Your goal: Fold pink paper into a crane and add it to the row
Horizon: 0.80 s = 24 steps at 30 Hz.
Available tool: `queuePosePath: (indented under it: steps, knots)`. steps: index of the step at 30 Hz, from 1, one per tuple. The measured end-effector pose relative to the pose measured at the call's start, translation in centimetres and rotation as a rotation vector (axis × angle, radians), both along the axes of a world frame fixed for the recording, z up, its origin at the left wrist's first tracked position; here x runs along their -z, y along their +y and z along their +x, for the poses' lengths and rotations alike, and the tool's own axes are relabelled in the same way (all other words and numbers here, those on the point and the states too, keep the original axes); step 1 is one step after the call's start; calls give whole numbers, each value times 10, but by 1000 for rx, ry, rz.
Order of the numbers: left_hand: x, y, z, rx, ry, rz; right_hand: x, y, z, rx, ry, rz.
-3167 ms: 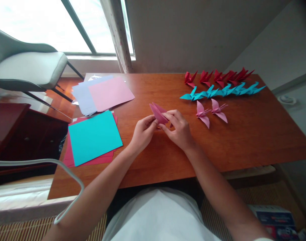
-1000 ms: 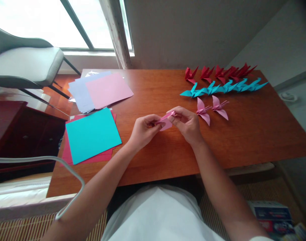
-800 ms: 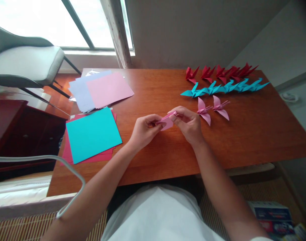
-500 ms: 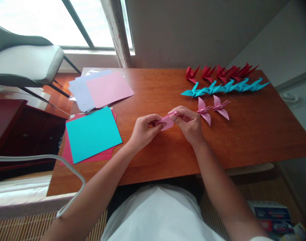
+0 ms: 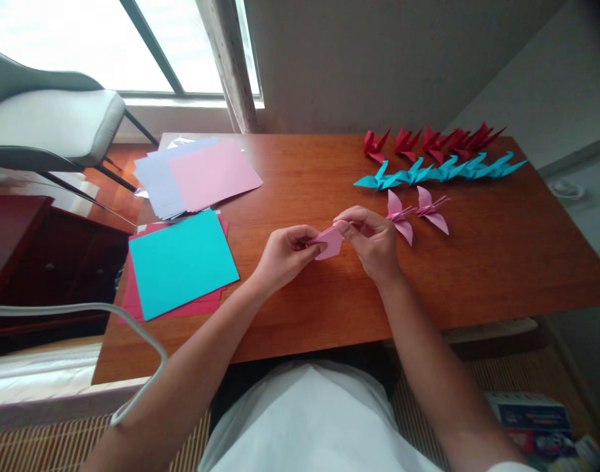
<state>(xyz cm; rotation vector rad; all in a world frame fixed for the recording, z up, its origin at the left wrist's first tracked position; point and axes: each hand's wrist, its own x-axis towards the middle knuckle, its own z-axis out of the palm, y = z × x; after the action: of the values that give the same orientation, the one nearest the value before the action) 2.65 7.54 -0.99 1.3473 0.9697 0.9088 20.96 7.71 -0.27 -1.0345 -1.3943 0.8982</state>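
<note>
Where your left hand (image 5: 286,254) grips: thumb on the near face, fingers curled behind, pinching the left end of the folded pink paper (image 5: 332,244); forearm slants in from lower left.
Right hand (image 5: 371,239): thumb and index tips closed on the paper's upper right corner, remaining fingers curled (the nearer pink crane (image 5: 402,226) sits just beside your knuckles).
Folded pink paper: between your hands, over the middle of the table (image 5: 300,314), broad face tilted toward you; whether it touches wood can't be told.
Lettering: print on the blue-and-red box (image 5: 533,419), lower right, too blurred to read.
Far right side: red cranes (image 5: 432,145) in a row behind blue cranes (image 5: 442,174).
Left side: teal paper (image 5: 185,265) over red sheets (image 5: 209,306), near table's left edge.
Edges and room: front edge passes under your forearms; open wood runs from right wrist toward the right edge.
</note>
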Motion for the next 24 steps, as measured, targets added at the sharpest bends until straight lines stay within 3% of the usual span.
queuePosePath:
  steps: [9,16,24]
  knots:
    - [-13,-2,1,0,-175,-187,-1,-1,0,-48,113,-125]
    - [-14,-3,0,38,-268,-331,0,-1,0,-45,107,-150]
    - [-11,0,2,32,-64,-146,1,0,0,44,-27,-144]
